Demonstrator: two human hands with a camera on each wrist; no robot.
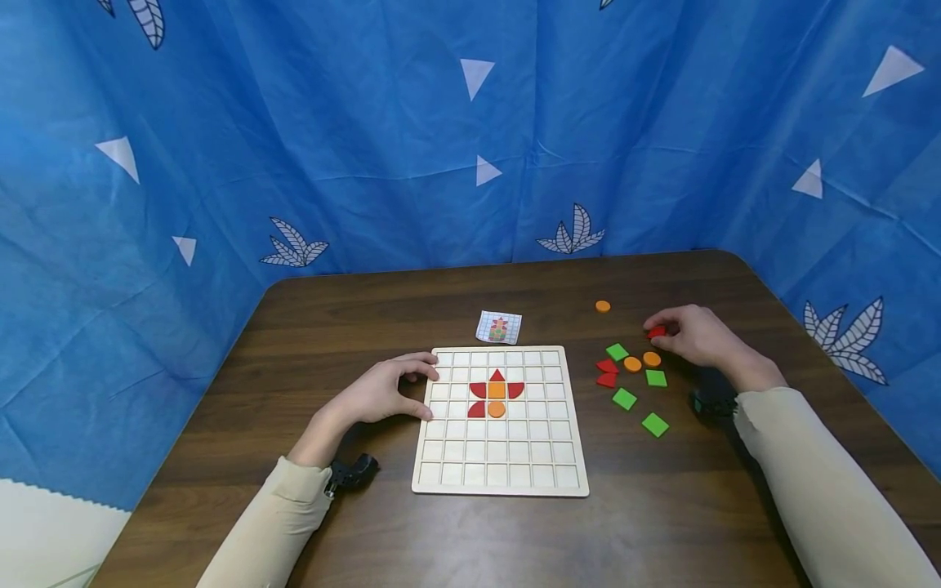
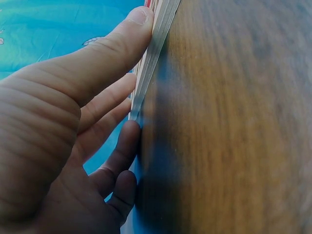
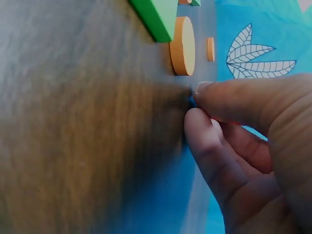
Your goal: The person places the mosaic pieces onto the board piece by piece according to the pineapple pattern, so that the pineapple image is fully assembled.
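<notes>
At the left edge of a pale gridded board (image 1: 497,453), my left hand (image 1: 382,390) rests its thumb and fingertips on the rim. In the left wrist view the thumb (image 2: 139,22) lies along the board's side. A pattern sits on the board: a red triangle (image 1: 497,376), an orange square (image 1: 497,390), an orange disc (image 1: 497,409) and several red rounded pieces (image 1: 476,409). Off to the right, my right hand (image 1: 694,335) pinches a small red piece (image 1: 656,331) between thumb and fingers, low over the table. The fingers hide most of that piece in the right wrist view.
Several green squares (image 1: 655,425), red pieces (image 1: 606,380) and orange discs (image 1: 633,364) lie loose between board and right hand. One orange disc (image 1: 603,306) lies farther back. Behind the board is a small pattern card (image 1: 499,327). A blue curtain (image 1: 412,163) borders the wooden table (image 1: 345,327).
</notes>
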